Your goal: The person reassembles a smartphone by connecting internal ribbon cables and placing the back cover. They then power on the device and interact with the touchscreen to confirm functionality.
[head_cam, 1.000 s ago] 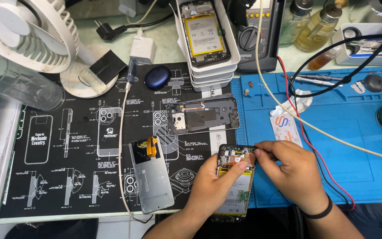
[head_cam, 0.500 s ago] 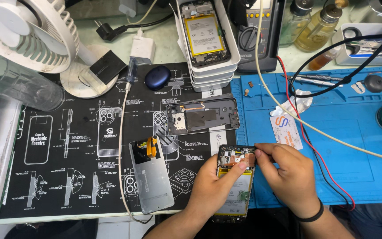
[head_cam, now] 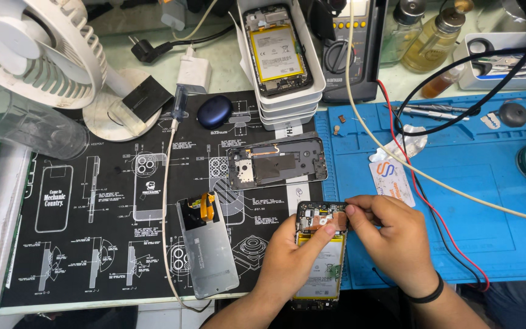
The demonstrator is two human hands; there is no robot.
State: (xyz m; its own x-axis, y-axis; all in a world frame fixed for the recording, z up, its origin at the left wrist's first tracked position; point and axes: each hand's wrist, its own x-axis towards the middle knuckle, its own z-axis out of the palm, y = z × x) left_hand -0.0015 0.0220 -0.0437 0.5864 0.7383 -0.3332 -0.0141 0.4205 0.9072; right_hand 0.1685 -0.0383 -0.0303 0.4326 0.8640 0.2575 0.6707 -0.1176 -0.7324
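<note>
Two hands work on an opened phone at a repair table.

The left hand grips the opened phone along its left edge, thumb pressed across the circuit board above the yellow battery, while the right hand pinches closed at the phone's top right corner; what its fingertips hold is too small to tell. Just left of the left hand lies a silver back cover with an orange flex cable. Beyond the hands sits a dark phone frame on the black printed mat. Farther off stands a stack of white trays, and a blue mat lies under the right hand.
</note>
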